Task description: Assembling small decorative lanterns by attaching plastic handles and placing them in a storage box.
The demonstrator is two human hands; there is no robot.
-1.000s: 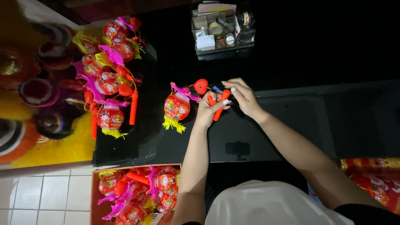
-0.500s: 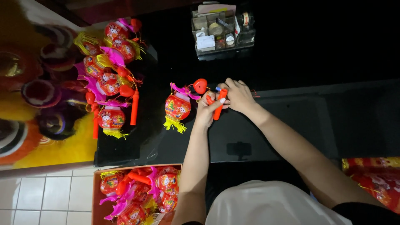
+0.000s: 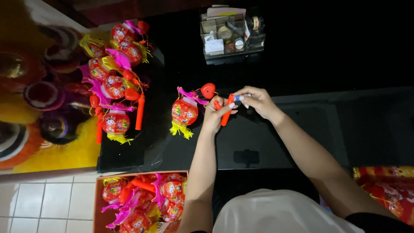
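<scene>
Black tabletop (image 3: pixel 302 69): your left hand (image 3: pixel 214 115) & right hand (image 3: pixel 255 101) grip orange handle (image 3: pixel 226 113) by lantern (image 3: pixel 184 112); finished lanterns (image 3: pixel 113 86) at left edge, box (image 3: pixel 142 200) w/ more left.

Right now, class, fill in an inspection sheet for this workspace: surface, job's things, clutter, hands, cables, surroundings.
Surface: glossy black table.
Job's things: orange-red handle stick held in both hands; red toy lantern with yellow tassel beside it.
Clutter: pile of lanterns at left; clear organiser at the back.
Hands: left hand grips the stick; right hand pinches its top.
Cables: nothing seen.
Surroundings: box of lanterns on white tile floor.
</scene>
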